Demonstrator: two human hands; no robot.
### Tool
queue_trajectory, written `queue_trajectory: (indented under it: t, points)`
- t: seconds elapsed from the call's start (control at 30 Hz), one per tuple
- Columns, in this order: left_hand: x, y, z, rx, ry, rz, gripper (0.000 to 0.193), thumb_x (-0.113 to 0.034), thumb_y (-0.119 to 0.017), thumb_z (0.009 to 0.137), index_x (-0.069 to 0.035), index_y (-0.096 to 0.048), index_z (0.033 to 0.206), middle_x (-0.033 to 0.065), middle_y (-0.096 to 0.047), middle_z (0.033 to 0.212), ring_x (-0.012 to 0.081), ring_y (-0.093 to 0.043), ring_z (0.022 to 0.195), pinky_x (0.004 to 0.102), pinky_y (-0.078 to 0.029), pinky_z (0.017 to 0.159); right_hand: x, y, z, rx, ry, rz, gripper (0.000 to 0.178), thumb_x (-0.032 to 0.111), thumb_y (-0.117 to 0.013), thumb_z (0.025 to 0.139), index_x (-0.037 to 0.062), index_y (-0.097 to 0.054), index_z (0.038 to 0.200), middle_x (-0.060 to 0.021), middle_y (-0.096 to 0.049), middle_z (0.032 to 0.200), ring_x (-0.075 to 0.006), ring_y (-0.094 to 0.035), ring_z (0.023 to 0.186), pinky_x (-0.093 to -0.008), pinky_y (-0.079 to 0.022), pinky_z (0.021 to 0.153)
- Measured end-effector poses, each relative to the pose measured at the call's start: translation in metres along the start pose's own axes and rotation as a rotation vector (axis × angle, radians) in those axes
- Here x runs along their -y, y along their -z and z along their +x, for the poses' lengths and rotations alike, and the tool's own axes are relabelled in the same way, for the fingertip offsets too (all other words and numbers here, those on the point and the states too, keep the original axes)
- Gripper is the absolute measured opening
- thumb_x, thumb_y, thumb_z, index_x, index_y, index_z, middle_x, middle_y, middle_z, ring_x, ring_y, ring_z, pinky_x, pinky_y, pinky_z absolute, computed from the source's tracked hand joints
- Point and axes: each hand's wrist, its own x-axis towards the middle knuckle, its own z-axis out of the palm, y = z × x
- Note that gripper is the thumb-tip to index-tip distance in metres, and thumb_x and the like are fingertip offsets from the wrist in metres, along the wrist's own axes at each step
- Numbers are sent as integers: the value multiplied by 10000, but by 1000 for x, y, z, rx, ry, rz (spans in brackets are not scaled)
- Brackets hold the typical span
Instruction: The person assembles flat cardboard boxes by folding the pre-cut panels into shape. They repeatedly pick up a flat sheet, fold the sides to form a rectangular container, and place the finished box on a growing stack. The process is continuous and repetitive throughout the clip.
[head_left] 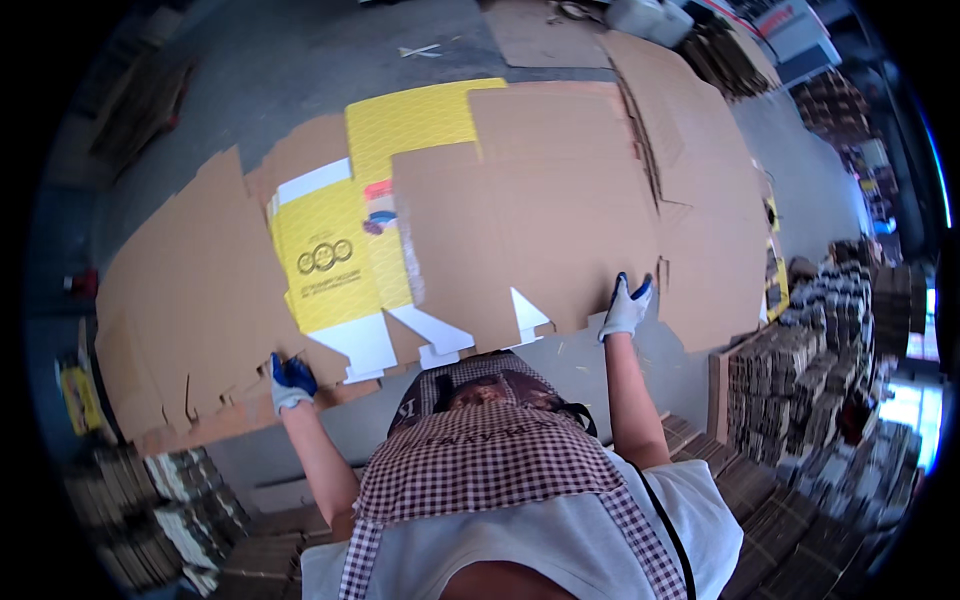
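Observation:
My left hand (pixel 291 382), in a white glove with blue-coated fingers, is at the near edge of a brown cardboard sheet (pixel 200 310). Its fingers look slightly bent and apart, with no grip visible. On the right, my right hand (pixel 626 306), gloved alike, touches the near right part of a large brown cardboard blank (pixel 530 230), fingers spread. Between my hands lies a yellow printed cardboard blank (pixel 325 235) with white flaps (pixel 365 345) at its near end. The large brown blank overlaps another yellow sheet (pixel 410 120).
More flat cardboard (pixel 700 210) spreads to the right. Tied stacks of flattened cardboard (pixel 790 370) stand at the right, with others (pixel 150 510) at the lower left. A wooden edge (pixel 215 427) shows under the near left sheets. White scraps (pixel 419 50) lie on the grey floor beyond.

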Motion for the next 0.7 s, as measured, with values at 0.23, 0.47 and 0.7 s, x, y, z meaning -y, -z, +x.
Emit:
queue_trajectory:
  t: [0.23, 0.47, 0.7]
  points:
    - [9, -41, -6, -169, 15, 145, 219, -401, -705, 881, -196, -630, 874, -30, -578, 682, 100, -516, 570, 220, -423, 489, -114, 21, 52, 65, -805, 615, 284, 198, -818, 773, 25, -650, 923, -62, -646, 788, -170, -590, 652, -336, -503, 625]
    - [9, -25, -8, -57, -109, 210, 261, -389, -673, 904, -172, -646, 1047, -15, -661, 921, 118, -590, 750, 226, -478, 667, -118, 34, 56, 263, -655, 1067, 221, 79, -710, 853, 140, -636, 1052, -41, -675, 989, -192, -647, 911, -374, -543, 770]
    - [-14, 16, -3, 224, -322, -73, 338, -113, -608, 910, -27, -557, 1233, 110, -636, 1177, 276, -591, 1142, 388, -476, 1029, -118, 34, 37, 237, -443, 1120, 419, 33, -643, 903, 124, -528, 1295, -56, -626, 1185, -188, -595, 1110, -376, -491, 994]
